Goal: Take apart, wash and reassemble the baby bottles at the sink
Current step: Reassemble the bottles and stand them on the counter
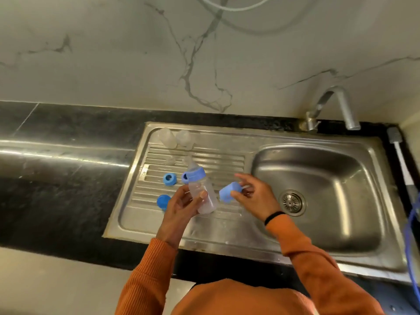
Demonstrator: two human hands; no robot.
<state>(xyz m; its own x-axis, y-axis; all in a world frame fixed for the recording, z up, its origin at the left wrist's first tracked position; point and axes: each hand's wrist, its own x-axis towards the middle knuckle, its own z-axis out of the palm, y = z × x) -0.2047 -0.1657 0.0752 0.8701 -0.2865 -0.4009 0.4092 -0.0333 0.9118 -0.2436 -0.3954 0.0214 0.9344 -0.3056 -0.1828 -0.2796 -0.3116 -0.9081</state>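
My left hand [181,206] holds a clear baby bottle [203,192] above the ribbed drainboard [227,164], fingers curled behind its body and the thumb pressed across the front. The bottle's long axis tilts: the base sits low and toward my right, the teat and blue collar [195,174] point up, away from me and a little to the left. My right hand [254,196] pinches a blue cap [230,192] between thumb and fingertips, just beside the bottle's lower half, not touching it; which end of the cap is open I cannot tell.

Beyond the left hand's fingertips two blue rings lie on the ribs, one [169,178] in the open, the other [185,177] half hidden behind the bottle's collar. Just left of the left hand's knuckles sits another blue cap [163,200], near the drainboard's left raised edge. Farther away from the hand, along the back rim, two clear bottle bodies [168,137] [185,138] lie side by side, and small clear teats [170,160] rest between them and the rings.

To the right of my right hand the sink basin [318,192] drops away with its drain [292,202] close by; the tap [336,108] arches over the far right corner. A stretch of bare steel runs between my wrists and the sink's near edge [204,245].
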